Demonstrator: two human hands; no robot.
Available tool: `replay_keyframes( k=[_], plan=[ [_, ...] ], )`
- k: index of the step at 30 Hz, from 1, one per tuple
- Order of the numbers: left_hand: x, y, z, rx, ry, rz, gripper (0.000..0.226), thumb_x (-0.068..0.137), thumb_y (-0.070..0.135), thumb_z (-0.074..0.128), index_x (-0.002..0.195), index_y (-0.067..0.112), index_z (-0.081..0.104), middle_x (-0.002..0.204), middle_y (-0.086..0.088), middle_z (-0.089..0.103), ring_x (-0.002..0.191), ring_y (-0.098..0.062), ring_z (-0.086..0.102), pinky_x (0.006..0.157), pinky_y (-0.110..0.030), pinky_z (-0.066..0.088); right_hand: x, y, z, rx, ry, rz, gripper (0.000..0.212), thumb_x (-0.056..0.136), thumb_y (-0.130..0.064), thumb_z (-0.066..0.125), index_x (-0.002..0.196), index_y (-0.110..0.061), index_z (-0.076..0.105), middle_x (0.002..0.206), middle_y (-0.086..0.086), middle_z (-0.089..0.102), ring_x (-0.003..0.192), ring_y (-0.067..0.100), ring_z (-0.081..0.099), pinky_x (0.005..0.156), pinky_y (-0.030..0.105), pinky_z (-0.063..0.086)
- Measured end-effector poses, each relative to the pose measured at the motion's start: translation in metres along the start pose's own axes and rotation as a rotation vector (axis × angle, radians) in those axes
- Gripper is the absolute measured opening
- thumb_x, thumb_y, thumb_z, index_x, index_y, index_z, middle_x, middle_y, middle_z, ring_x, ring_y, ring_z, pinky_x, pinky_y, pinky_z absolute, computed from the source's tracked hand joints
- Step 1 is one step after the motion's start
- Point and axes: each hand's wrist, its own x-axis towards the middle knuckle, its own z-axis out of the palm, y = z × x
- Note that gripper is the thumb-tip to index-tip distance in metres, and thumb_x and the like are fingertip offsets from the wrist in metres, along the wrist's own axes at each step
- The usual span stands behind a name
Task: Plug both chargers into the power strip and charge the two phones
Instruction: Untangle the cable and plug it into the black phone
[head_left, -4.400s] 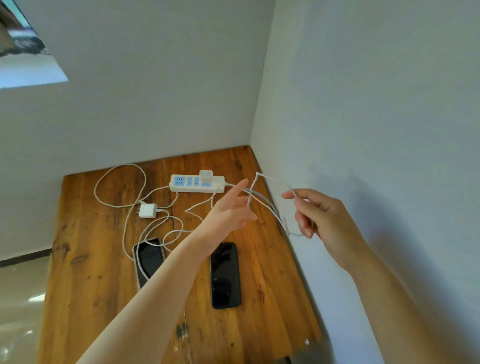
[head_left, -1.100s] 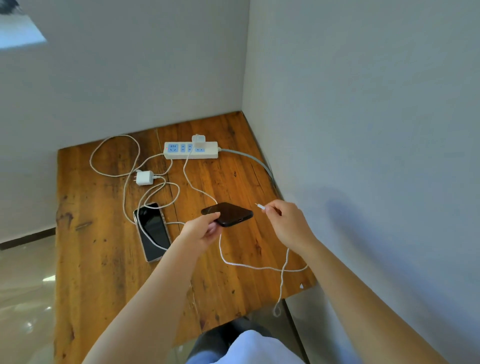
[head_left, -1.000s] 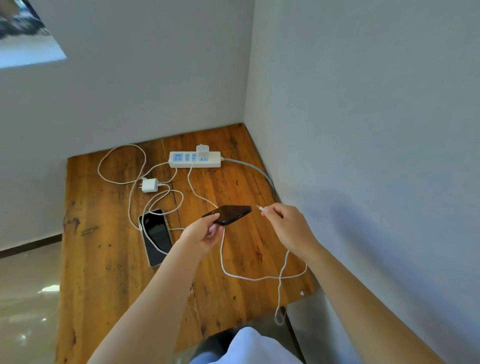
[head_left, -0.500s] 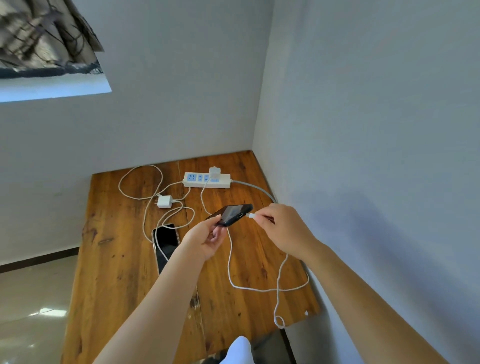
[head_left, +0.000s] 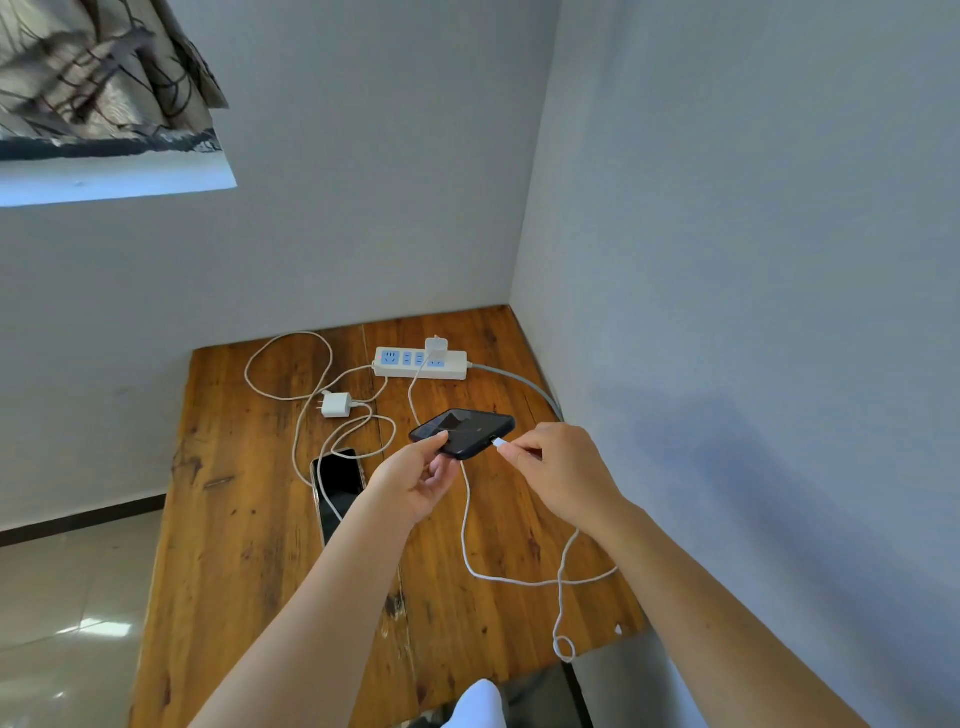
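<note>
Hands raised over tabletop (head_left: 234, 519), both occupied. Left hand (head_left: 410, 483) closed on near edge of dark phone (head_left: 465, 431), thumb on top, fingers beneath; phone held tilted, clear of the wood. Right hand (head_left: 561, 473) pinching white connector (head_left: 498, 442) at the phone's end; tip at the port, full seating cannot be told.

Left to right across tabletop:
- Loose cable loop (head_left: 285, 364) at far left, lying flat, running to unplugged white charger (head_left: 335, 404), prongs exposed, pointing left, resting on wood short of the strip.
- Second phone (head_left: 337, 488), screen up and dark, flat on tabletop just below that charger; loose cable crossing its upper end and screen. Near end hidden by left forearm.
- White power strip (head_left: 421, 362) near back wall, blue socket faces up. Second white charger (head_left: 435, 347) plugged into a socket right of centre, standing upright.
- White cable (head_left: 467, 540) from plugged charger dropping past held phone, curving along tabletop, looping over near-right edge, rising to right hand.
- Grey strip lead (head_left: 524, 382) leaving right end of strip toward side wall.
</note>
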Motion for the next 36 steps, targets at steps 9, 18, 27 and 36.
replay_keyframes(
  k=[9, 18, 27, 36],
  plan=[
    [0.001, 0.001, 0.000, 0.141, -0.040, 0.063, 0.024, 0.083, 0.007, 0.070, 0.104, 0.002, 0.061, 0.064, -0.011, 0.069, 0.055, -0.013, 0.068, 0.043, -0.022, 0.053, -0.001, -0.003, -0.001, -0.040, -0.049, 0.027, 0.035, 0.090, -0.034, 0.058, 0.057, -0.022, 0.058, 0.049, -0.008, 0.049, 0.050, 0.011, 0.054, 0.057, 0.020, 0.048],
    [0.005, 0.002, -0.003, 0.218, -0.043, 0.066, 0.025, 0.081, 0.002, 0.069, 0.104, 0.001, 0.058, 0.068, -0.014, 0.071, 0.055, -0.016, 0.070, 0.042, -0.023, 0.052, -0.007, 0.001, 0.004, 0.006, -0.026, 0.077, 0.030, 0.089, -0.030, 0.061, 0.061, -0.022, 0.063, 0.056, -0.006, 0.058, 0.053, 0.009, 0.056, 0.059, 0.013, 0.042],
    [0.005, 0.003, -0.006, 0.176, -0.119, 0.072, 0.033, 0.082, 0.004, 0.069, 0.113, 0.000, 0.057, 0.080, -0.017, 0.074, 0.071, -0.023, 0.074, 0.046, -0.026, 0.055, -0.011, 0.013, 0.006, 0.135, -0.020, 0.117, 0.023, 0.086, -0.043, 0.062, 0.089, -0.023, 0.072, 0.077, -0.010, 0.067, 0.072, 0.005, 0.062, 0.061, 0.013, 0.047],
    [-0.007, 0.014, -0.009, 0.293, -0.250, 0.164, 0.045, 0.086, 0.008, 0.065, 0.128, 0.004, 0.050, 0.108, -0.022, 0.068, 0.091, -0.028, 0.070, 0.051, -0.025, 0.057, -0.002, 0.025, -0.001, 0.291, 0.083, 0.253, 0.024, 0.091, -0.033, 0.057, 0.109, -0.019, 0.065, 0.095, -0.009, 0.064, 0.084, 0.004, 0.059, 0.065, 0.009, 0.045]
  ],
)
